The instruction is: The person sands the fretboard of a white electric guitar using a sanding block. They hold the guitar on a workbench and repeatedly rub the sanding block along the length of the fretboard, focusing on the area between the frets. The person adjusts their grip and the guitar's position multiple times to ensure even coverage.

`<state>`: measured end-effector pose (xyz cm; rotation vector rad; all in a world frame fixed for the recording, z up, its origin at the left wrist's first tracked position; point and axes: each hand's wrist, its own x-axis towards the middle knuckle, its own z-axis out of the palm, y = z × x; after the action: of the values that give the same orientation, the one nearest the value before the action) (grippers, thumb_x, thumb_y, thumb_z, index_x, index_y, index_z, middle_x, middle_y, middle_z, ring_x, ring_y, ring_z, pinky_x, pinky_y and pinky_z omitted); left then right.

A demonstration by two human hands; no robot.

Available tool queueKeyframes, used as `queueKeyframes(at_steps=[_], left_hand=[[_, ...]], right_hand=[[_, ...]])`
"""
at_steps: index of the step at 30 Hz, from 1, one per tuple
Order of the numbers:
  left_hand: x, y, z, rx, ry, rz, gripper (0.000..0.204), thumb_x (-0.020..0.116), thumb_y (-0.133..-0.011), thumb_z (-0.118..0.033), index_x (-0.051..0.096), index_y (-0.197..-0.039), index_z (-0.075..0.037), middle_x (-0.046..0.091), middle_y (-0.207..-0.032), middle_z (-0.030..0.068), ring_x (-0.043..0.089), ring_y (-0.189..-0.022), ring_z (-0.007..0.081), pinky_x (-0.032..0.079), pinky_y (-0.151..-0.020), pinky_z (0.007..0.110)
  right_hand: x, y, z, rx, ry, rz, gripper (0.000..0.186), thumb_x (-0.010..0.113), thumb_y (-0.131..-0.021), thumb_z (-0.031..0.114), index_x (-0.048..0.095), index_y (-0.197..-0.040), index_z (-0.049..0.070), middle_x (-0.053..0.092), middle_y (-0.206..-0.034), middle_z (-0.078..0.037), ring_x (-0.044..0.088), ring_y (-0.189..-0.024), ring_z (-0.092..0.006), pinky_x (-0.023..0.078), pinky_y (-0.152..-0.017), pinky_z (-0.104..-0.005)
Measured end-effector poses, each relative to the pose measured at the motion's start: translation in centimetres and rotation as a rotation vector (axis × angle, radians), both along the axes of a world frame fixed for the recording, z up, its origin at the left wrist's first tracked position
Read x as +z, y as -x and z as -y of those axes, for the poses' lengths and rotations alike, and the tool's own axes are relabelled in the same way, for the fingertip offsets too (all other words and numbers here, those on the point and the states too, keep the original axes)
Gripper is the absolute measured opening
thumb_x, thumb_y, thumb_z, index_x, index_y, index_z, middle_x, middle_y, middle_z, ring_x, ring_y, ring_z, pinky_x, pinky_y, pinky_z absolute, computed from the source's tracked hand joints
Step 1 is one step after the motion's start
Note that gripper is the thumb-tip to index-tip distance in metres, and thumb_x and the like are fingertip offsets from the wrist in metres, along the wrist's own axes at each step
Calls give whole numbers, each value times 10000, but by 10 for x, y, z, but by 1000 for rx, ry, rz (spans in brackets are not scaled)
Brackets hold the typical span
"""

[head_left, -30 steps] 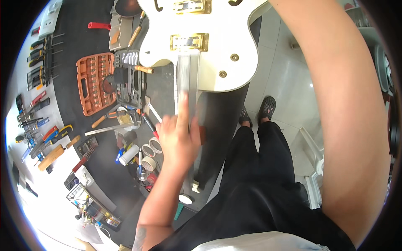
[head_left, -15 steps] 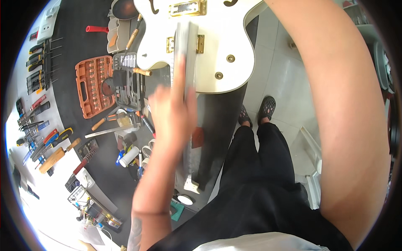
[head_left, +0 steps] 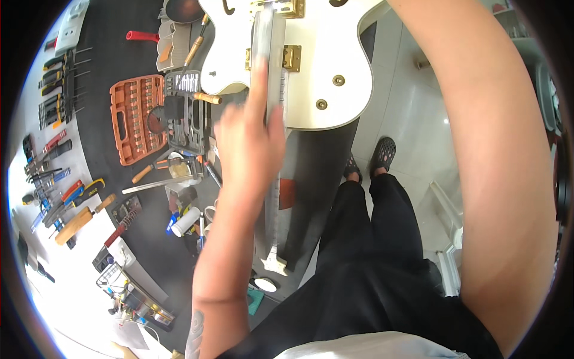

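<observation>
A white electric guitar (head_left: 311, 66) with gold hardware lies on the dark bench, its body at the far end. Toward me runs its neck (head_left: 274, 221), ending in a pale headstock (head_left: 274, 263). My left hand (head_left: 248, 140) is closed around a long grey metal bar (head_left: 276, 54) lying lengthwise along the strip between the pickups and neck. The index finger stretches along the bar's top, and the thumb is at its right side. The bar's far end reaches the upper gold pickup (head_left: 293, 8). My right arm extends past the top edge, so that hand is out of sight.
Left of the guitar lie an orange socket case (head_left: 122, 119), a file (head_left: 158, 184), a wood-handled tool (head_left: 208, 97) and a white bottle (head_left: 185, 221). Pliers and screwdrivers hang along the left wall. A red-handled pan (head_left: 184, 9) sits far left. The bench's right edge borders the tiled floor.
My left hand and the bar have slid farther away along the guitar, toward the upper pickup. The whole view has shifted slightly. My right arm stays stretched out past the top edge.
</observation>
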<state>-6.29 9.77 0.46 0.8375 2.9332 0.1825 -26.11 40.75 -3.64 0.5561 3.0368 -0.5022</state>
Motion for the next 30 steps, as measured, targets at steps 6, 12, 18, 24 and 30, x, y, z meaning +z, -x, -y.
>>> queueKeyframes(at_steps=[6, 12, 18, 24, 30], left_hand=[[6, -55, 53, -5, -22, 64, 808, 729, -892, -23, 419, -1638, -12, 679, -848, 189, 631, -747, 347, 495, -736, 473], [-4, -37, 42, 34, -138, 91, 802, 740, -910, -68, 435, -1651, -96, 639, -758, 140, 614, -721, 354, 480, -739, 492], [-1, -10, 32, 35, -91, 38, 733, 710, -967, -122, 432, -1643, -76, 644, -770, 183, 607, -690, 387, 484, -713, 515], [-8, -63, 69, -16, -133, 44, 748, 702, -959, -79, 414, -1648, -52, 695, -860, 210, 613, -716, 378, 489, -734, 498], [7, 16, -2, 20, -72, 57, 760, 719, -932, -70, 438, -1638, -56, 656, -766, 178, 607, -701, 367, 487, -724, 471]], right_hand=[[-5, 4, 6, 12, -22, -47, 630, 421, -1110, 515, 434, -1644, 182, 334, -1746, -135, 281, -1608, -401, 171, -1300, -670], [-3, 2, -7, -5, -36, -30, 627, 420, -1109, 514, 434, -1645, 188, 331, -1747, -135, 277, -1610, -391, 176, -1298, -666], [-2, 7, 6, 1, -39, -19, 625, 406, -1116, 512, 421, -1652, 190, 339, -1742, -134, 274, -1609, -386, 185, -1300, -655], [1, 0, -6, -14, -37, -4, 624, 399, -1118, 507, 417, -1653, 186, 340, -1741, -130, 279, -1607, -381, 182, -1301, -657], [-1, 6, 3, -5, -27, -34, 620, 414, -1114, 496, 423, -1650, 184, 349, -1735, -138, 288, -1603, -386, 180, -1295, -670]])
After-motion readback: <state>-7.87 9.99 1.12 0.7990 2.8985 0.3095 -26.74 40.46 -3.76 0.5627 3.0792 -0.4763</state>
